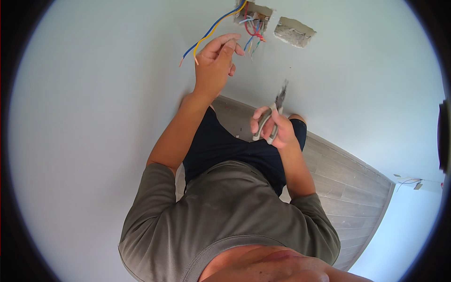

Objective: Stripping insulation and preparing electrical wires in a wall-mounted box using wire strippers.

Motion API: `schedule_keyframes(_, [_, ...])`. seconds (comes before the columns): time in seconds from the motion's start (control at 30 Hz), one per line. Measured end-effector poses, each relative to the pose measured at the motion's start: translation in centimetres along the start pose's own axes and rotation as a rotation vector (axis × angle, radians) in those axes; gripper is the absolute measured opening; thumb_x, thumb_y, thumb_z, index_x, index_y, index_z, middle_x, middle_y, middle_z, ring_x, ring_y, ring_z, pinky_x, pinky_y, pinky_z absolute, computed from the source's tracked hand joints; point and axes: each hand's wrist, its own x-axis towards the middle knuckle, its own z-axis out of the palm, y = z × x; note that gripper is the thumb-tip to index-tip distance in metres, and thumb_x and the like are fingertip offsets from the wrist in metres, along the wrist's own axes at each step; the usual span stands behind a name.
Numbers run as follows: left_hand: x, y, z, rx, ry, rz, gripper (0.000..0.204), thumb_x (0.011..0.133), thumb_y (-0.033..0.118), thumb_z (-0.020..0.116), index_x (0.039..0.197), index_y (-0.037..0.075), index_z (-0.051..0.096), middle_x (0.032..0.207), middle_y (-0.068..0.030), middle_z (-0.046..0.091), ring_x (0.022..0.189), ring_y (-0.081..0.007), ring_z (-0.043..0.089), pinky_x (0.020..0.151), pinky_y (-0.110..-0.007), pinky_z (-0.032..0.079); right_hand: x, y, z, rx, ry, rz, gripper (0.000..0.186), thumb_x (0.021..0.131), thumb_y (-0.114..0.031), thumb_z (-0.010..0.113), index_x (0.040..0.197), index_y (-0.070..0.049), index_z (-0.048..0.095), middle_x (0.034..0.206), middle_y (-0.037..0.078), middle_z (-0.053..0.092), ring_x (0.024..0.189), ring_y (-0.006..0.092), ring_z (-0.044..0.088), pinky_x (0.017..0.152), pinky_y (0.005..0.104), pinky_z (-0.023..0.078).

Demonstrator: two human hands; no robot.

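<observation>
My left hand (218,58) is raised close to the wall, thumb and forefinger pinched together; whatever they may hold is too small to make out. Beside it, a blue wire (208,34) and a yellow wire (211,30) hang down to the left, their ends showing bare copper. Red wires (254,33), along with thinner blue, green and white ones, come out of a rough wall opening (240,18) just above the fingers. Lower and to the right, my right hand (277,127) grips pliers (280,99) by their grey-and-white handles, the jaws pointing up toward the wall.
A second rough cutout (295,33) sits right of the wired opening. Below the wall, grey plank flooring (347,183) runs off to the right. More loose wires (409,181) stick out of the wall at the far right. My knees are close to the wall.
</observation>
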Motion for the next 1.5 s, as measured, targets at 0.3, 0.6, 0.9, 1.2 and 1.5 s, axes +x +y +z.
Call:
schedule_keyframes(0.3, [0.1,-2.7,-1.0,-0.208,-0.096,-0.409,0.026,0.102,0.025,0.058,0.114,0.005,0.069,0.098,-0.0016,0.065,0.073,-0.0075,0.054,0.068,-0.026,0.048,-6.6,-0.5,0.2,-0.506,0.582,0.293,0.034,0.101,-0.017,0.054,0.131,-0.001,0.055,0.098,0.009,0.069,0.071,0.0065,0.052,0.068,0.0215,0.045])
schedule_keyframes(0.6, [0.9,-1.3,0.0,-0.161,-0.21,-0.375,0.027,0.096,0.022,0.068,0.114,0.002,0.069,0.095,-0.003,0.068,0.084,-0.0104,0.06,0.08,-0.027,0.049,-3.6,0.5,1.8,-0.586,0.613,0.147,0.032,0.102,-0.021,0.054,0.13,-0.004,0.058,0.11,0.007,0.068,0.088,0.0081,0.054,0.081,0.0256,0.045])
schedule_keyframes(0.9, [2.0,-0.3,-1.4,-0.166,-0.298,-0.41,0.027,0.1,0.023,0.062,0.113,0.0,0.07,0.079,0.0013,0.059,0.076,-0.0097,0.053,0.077,-0.027,0.047,-2.7,1.0,2.1,-0.578,0.605,0.047,0.032,0.104,-0.024,0.052,0.129,-0.004,0.058,0.112,0.006,0.068,0.092,0.0092,0.054,0.086,0.0261,0.045])
schedule_keyframes(1.2, [4.4,-1.9,-2.5,0.023,-0.469,-0.301,0.032,0.1,0.026,0.061,0.115,0.0,0.071,0.072,0.0026,0.056,0.07,-0.0092,0.049,0.069,-0.027,0.045,-3.7,1.8,0.6,-0.524,0.656,0.084,0.033,0.105,-0.024,0.05,0.128,-0.003,0.059,0.11,0.008,0.069,0.087,0.0082,0.053,0.083,0.0249,0.045])
schedule_keyframes(1.5, [1.1,-1.8,-4.1,-0.01,-0.35,-0.381,0.036,0.103,0.027,0.055,0.125,0.001,0.064,0.088,-0.0043,0.066,0.077,-0.0115,0.058,0.077,-0.028,0.051,-3.4,1.8,0.3,-0.587,0.668,0.127,0.033,0.104,-0.025,0.051,0.127,-0.003,0.06,0.107,0.007,0.07,0.086,0.0078,0.052,0.08,0.0243,0.045])
